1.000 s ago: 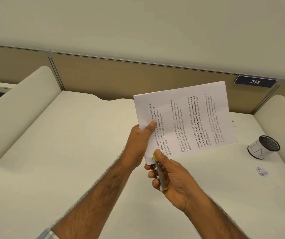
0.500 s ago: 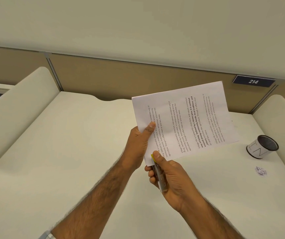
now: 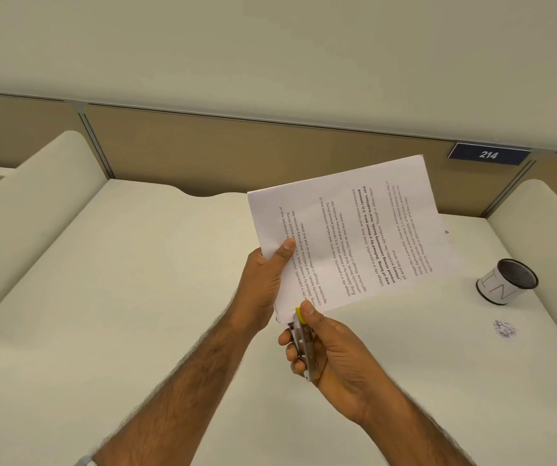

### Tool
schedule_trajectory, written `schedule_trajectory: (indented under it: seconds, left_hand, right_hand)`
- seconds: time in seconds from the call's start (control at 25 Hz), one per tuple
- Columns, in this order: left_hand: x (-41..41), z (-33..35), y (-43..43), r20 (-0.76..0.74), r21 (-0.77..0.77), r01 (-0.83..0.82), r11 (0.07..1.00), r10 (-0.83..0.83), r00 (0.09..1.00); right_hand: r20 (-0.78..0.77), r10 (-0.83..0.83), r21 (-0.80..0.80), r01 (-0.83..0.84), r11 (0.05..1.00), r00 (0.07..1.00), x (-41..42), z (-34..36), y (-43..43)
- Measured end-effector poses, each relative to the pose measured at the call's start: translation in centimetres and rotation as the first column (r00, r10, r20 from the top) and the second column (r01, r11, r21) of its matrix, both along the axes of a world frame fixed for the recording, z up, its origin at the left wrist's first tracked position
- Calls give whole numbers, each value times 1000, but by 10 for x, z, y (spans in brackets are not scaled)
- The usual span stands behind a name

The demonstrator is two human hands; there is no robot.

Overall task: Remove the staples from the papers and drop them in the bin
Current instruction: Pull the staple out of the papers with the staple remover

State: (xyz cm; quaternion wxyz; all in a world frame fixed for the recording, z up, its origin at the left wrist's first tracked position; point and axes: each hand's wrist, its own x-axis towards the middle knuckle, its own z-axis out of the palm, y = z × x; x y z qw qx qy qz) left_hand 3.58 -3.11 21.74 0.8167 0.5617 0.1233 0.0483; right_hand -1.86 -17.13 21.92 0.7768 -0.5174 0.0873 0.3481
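Both hands are keeping the hold they had a second ago. My left hand (image 3: 263, 290) is pinching the papers (image 3: 354, 230) by their near left edge, thumb lying on the printed face. My right hand (image 3: 334, 358) is wrapping its fingers around the staple remover (image 3: 302, 344), thumb pressing its yellow end. The sheets are sitting slightly further left than before; little else is changing. The remover's yellow end is touching the papers' lower corner, just below my left hand; the staple itself is too small to make out. The papers are hanging above the desk (image 3: 136, 297). The bin (image 3: 506, 284), a small cup with handwritten letters, is standing on the desk well off to my right, its dark inside showing nothing I can identify. A small speckled patch (image 3: 505, 329) is lying just in front of it.
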Motion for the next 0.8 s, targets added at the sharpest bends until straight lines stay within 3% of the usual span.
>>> schedule_trajectory:
  seconds: [0.28, 0.44, 0.6, 0.72, 0.8]
  left_hand:
    - [9, 0, 3, -33, -8, -40, 999, 40, 999]
    - [16, -7, 10, -50, -32, -60, 998, 58, 997]
    - [25, -20, 19, -59, -84, -80, 993, 75, 995]
    - [31, -31, 29, -88, -87, -106, 991, 98, 991]
    - [36, -36, 37, -94, -105, -135, 985, 125, 988]
  right_hand:
    - [118, 122, -66, -115, 991, 985, 13, -27, -33]
    - [158, 36, -325, 17, 946, 987, 45, -58, -47]
    - [283, 6, -638, 184, 747, 959, 114, -116, -76]
    - [377, 115, -816, 271, 511, 919, 175, -150, -102]
    - [416, 199, -854, 306, 420, 888, 213, -165, -116]
